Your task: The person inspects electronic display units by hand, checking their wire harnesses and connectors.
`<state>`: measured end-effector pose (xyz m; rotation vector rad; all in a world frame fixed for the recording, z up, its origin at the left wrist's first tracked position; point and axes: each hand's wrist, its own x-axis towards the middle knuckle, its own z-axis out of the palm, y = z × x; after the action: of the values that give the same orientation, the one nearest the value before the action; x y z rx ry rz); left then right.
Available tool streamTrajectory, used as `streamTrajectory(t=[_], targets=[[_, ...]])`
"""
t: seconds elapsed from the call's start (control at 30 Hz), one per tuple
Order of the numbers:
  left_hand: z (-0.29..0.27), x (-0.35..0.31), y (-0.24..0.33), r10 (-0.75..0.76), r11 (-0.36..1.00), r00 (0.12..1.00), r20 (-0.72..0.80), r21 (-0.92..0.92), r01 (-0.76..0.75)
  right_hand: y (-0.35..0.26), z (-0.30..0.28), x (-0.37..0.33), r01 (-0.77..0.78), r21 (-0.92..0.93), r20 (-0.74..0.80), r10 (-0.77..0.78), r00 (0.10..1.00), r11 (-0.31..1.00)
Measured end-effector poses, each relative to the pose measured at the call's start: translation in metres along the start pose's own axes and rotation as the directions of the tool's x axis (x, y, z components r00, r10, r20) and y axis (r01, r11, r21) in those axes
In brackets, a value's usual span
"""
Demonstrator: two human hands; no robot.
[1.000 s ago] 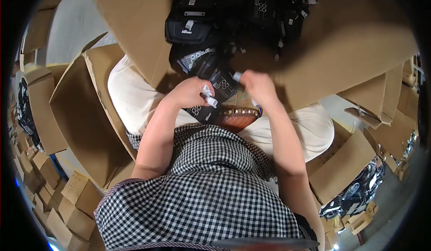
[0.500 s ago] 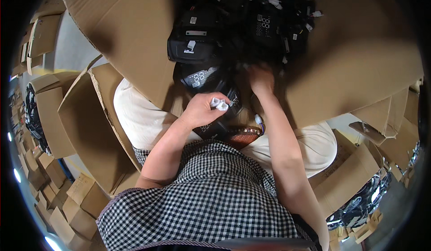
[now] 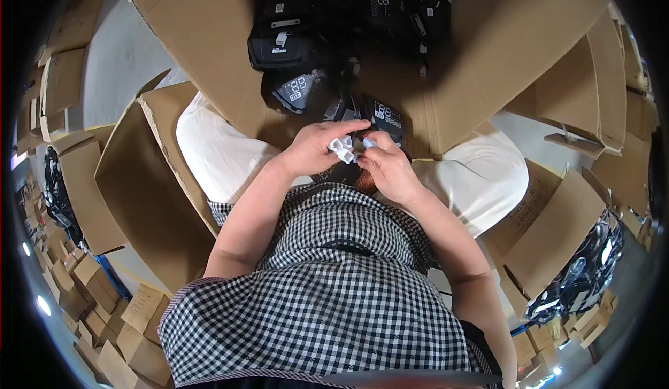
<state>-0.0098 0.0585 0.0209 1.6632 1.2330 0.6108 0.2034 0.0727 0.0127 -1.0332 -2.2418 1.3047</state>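
My left hand (image 3: pixel 310 145) is closed around several small white plastic connector housings (image 3: pixel 342 149). Right beside it, my right hand (image 3: pixel 394 173) pinches a small whitish connector (image 3: pixel 369 142), partly covered by the fingers. Both hands meet over my lap. Just beyond the right hand lies a black display unit (image 3: pixel 387 119) with white digit segments on its face. Another display unit (image 3: pixel 300 91) rests a little farther left, at the near end of the heap. Under the hands a dark unit (image 3: pixel 336 174) is partly hidden.
A large cardboard box (image 3: pixel 488 68) opens ahead of me, holding a heap of black display units (image 3: pixel 300 23) with white plugs. To the left stands an open carton (image 3: pixel 157 187). At the right, a carton (image 3: pixel 557 243) adjoins black parts in clear plastic (image 3: pixel 582 277).
My right hand has come back from the heap to my left hand and now pinches a connector. A display unit now lies just beyond it. The view has shifted slightly.
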Motion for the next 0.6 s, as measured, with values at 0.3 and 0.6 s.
streamTrajectory(t=[0.3,0.6], targets=[[0.012,0.007,-0.037,0.167,0.985,0.981,-0.097,-0.026,-0.170,-0.007,-0.012,-0.020,-0.356,0.832,0.156,0.436,0.886,0.426],[0.015,0.008,-0.028,0.084,0.995,0.987,-0.136,0.060,-0.076,-0.007,0.001,-0.004,-0.353,0.401,-0.108,0.426,0.898,0.846]])
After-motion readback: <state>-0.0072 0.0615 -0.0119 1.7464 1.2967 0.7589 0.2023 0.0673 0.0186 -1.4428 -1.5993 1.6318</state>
